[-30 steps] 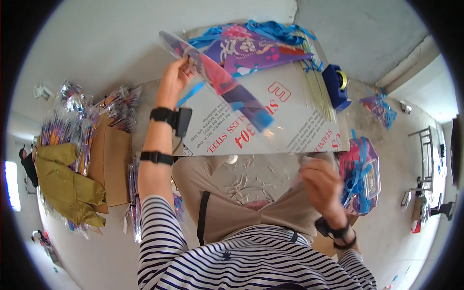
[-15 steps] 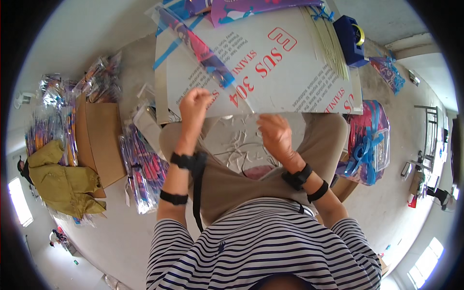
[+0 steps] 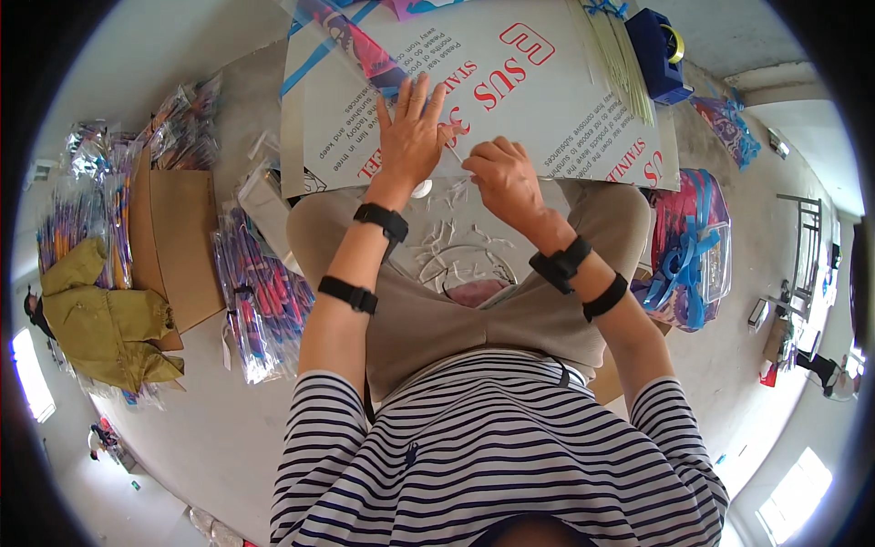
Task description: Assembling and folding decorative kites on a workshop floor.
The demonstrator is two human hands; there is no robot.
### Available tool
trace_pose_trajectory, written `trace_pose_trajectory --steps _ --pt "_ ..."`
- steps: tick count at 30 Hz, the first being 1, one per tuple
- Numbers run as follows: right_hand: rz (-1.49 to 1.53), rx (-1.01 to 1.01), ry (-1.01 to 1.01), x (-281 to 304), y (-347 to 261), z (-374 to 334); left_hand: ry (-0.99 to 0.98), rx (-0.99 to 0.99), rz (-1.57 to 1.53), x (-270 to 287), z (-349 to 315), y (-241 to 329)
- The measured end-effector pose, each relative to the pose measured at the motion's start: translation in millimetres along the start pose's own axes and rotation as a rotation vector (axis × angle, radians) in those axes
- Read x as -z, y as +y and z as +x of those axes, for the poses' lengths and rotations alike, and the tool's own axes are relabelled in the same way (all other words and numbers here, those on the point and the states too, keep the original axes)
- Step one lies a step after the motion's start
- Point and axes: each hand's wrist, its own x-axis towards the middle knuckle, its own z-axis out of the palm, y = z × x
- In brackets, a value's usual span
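Observation:
A long clear plastic sleeve (image 3: 366, 47) with a folded pink, purple and blue printed item inside lies slantwise on the white sheet-covered board (image 3: 570, 118). My left hand (image 3: 408, 137) rests on the sleeve's near part, fingers spread and palm down, hiding much of it. Just to the right, at the board's near edge, my right hand (image 3: 507, 182) is closed, thumb and forefinger pinched on a thin whitish strip (image 3: 458, 155) at the sleeve's near end. Whether the strip is part of the sleeve or comes off it, I cannot tell.
A blue tape dispenser (image 3: 663, 56) and a bundle of pale thin sticks (image 3: 620, 64) sit at the board's far right. White strips (image 3: 447, 239) litter the floor between my knees. Bagged items (image 3: 260, 305) and a cardboard box (image 3: 187, 246) stand left; a pink-blue package (image 3: 688, 246) stands right.
My left hand has moved forward and opened flat onto the sleeve. My right hand has moved forward and left to the sleeve's near end, its fingers now pinched. The view has shifted slightly.

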Motion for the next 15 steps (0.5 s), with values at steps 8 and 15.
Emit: trace_pose_trajectory --steps 8,15 --pt "-0.134 0.147 -0.208 0 37 16 -0.001 -0.079 0.047 -25 -7 -23" --pt "-0.152 0.147 -0.111 22 52 36 -0.047 -0.046 0.079 -29 12 -18"
